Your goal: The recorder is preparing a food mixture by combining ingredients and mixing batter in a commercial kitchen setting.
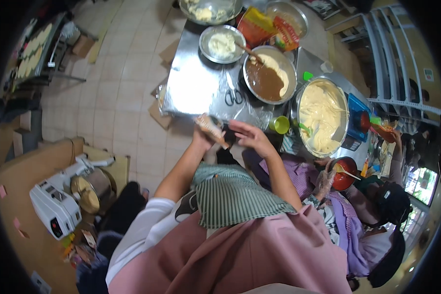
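Note:
My left hand (205, 139) grips a small pale-brown and white packet (210, 128), tilted, in front of the table's near edge. Fingers apart and holding nothing, my right hand (250, 137) is just to the right of it. Beyond them on the metal table (186, 81) lie black-handled scissors (233, 94) beside clear plastic film. A metal bowl (291, 92) with brown and cream mixture and a wooden-handled utensil (249, 51) stands farther right. A lime-green cup (279, 125) sits near my right hand.
A large basin of cream batter (323, 115) stands on the right, near a co-worker's gloved hand (323, 181) at a red bowl (344, 174). A smaller bowl of pale cream (222, 44) and a yellow-red bag (257, 27) are farther back. A white stand mixer (56, 208) is at left.

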The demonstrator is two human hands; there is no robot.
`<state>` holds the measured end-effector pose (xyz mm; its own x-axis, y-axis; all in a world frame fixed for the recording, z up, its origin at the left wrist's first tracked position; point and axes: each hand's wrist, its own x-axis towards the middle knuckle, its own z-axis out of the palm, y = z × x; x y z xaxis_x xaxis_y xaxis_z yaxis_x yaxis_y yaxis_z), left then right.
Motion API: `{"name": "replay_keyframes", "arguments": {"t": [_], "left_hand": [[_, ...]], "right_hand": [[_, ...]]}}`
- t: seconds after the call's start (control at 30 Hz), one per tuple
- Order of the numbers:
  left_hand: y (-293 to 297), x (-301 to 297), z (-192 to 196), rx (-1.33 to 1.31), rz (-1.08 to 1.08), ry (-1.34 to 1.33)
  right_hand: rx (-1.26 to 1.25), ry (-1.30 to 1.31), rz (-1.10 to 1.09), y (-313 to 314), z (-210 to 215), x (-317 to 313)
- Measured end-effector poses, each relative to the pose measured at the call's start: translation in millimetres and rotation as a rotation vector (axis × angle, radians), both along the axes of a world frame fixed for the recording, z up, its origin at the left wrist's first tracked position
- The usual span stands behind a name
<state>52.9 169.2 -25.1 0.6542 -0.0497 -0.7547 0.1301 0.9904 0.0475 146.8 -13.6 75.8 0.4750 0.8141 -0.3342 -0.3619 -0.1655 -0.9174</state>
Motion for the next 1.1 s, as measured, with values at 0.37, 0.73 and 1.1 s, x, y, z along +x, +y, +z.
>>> {"name": "replay_keyframes", "arguments": {"t": [0.37, 0.73, 1.1], "left_hand": [[67.2, -98.5, 15.4, 0.12, 0.143, -0.202], [34.1, -121.6, 70.2, 0.145, 0.52, 0.235], [8.2, -124.6, 70.8, 0.069, 0.576, 0.072]], "right_hand": [[-0.104, 0.602, -1.152, -54.5, -161.8, 119.9], [-0.247, 0.472, -1.003, -45.8, -170.9, 146.7], [-0.181, 0.43, -1.118, -50.1, -175.2, 140.0]]}}
